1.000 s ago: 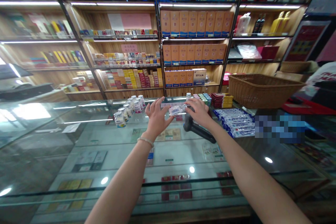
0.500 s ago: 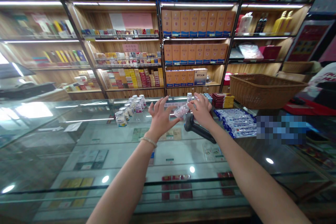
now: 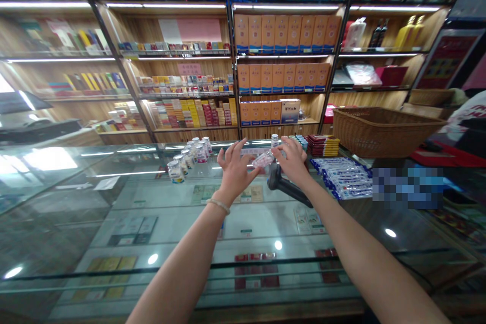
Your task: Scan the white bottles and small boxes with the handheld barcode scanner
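Small bottle (image 3: 263, 159) tilts at mid-frame above the glass table (image 3: 170, 212), upper end pinched by the right hand (image 3: 291, 160); the left hand (image 3: 235, 169), loosely spread, flanks the lower end, grip unclear.

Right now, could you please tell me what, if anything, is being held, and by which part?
A small bottle, tipped on its side: the right hand holds its right end; the left hand is at its other end, contact unclear.

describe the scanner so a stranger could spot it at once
On the glass counter, find the blue-and-white packets. Just left of them, below the right hand, lies the scanner. Its black body and long handle set it apart from the packets.
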### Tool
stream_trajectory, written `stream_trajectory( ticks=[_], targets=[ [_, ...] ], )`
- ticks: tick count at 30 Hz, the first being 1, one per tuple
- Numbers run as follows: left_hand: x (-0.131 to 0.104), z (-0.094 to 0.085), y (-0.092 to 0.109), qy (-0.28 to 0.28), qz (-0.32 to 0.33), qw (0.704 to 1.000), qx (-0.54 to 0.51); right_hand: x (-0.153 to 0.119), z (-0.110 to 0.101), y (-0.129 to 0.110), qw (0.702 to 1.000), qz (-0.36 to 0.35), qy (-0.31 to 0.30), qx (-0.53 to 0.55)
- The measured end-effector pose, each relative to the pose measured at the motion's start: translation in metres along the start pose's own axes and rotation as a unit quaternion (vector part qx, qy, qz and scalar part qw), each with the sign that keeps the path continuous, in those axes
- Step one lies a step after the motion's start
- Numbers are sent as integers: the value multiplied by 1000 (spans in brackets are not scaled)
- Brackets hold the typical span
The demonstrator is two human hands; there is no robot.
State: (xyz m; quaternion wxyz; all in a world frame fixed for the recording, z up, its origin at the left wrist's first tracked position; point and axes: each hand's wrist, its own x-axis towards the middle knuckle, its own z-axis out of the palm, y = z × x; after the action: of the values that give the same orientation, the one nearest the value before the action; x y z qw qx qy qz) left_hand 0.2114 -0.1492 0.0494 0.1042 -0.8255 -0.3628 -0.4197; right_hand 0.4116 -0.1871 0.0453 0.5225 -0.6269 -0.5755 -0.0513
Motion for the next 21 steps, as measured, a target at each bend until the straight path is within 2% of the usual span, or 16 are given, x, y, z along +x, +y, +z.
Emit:
stream_trajectory(
  ticks=[5, 9, 13, 17, 21],
  targets=[
    [5, 5, -6, -6, -54, 997, -59, 1, -3, -2, 999, 13, -15, 38],
    [9, 10, -14, -28, -64, 992, -109, 1, -5, 0, 997, -18, -62, 31],
    [10, 15, -17, -49, -58, 991, -110, -1, -7, 0, 995, -46, -90, 3],
    [9, 16, -16, -43, -45, 993, -104, -2, -8, -3, 996, -59, -72, -5],
    [7, 10, -9, -32, -41, 995, -86, -2, -8, -8, 998, -48, -38, 1]
  ],
)
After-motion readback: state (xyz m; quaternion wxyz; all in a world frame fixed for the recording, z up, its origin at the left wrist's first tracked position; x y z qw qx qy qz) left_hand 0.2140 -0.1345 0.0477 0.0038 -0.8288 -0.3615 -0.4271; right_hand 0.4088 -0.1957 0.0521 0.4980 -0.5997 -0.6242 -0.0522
